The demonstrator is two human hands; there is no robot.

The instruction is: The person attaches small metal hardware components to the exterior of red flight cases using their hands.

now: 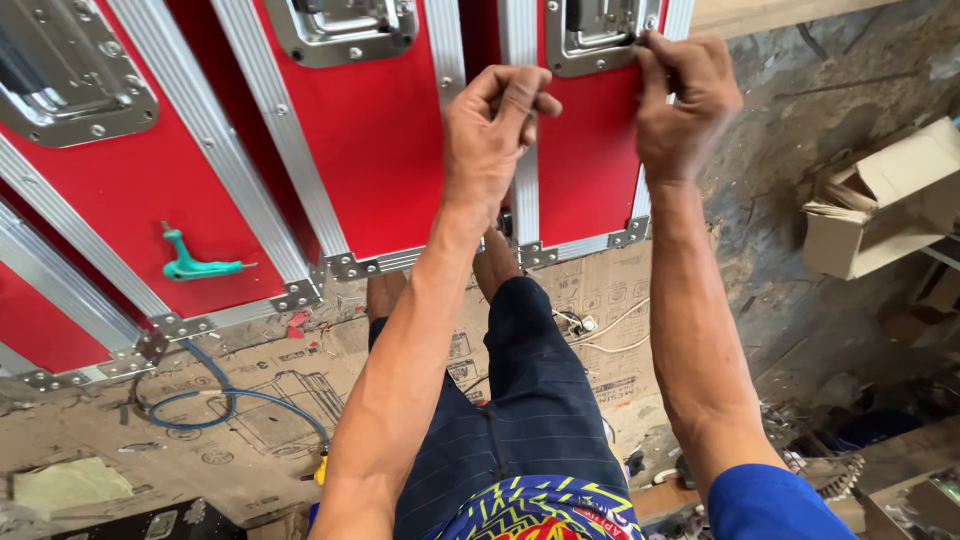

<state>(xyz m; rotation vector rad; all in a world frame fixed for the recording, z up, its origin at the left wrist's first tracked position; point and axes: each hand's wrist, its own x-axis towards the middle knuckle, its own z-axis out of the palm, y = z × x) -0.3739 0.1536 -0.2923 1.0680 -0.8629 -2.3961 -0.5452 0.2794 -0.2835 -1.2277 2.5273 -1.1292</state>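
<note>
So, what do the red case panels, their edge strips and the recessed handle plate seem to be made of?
Red panels: smooth, matt laminate-faced board, probably; the core is hidden. Edge strips: likely aluminium, silver and ribbed, with riveted corner pieces. Handle plate at the right hand: shiny pressed metal, perhaps steel; left hand is beside it.

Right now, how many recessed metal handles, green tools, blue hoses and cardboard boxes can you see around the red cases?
Recessed metal handles: 3
Green T-shaped tool: 1
Blue hose: 1
Cardboard boxes, open, at right: 1
Total: 6
</note>
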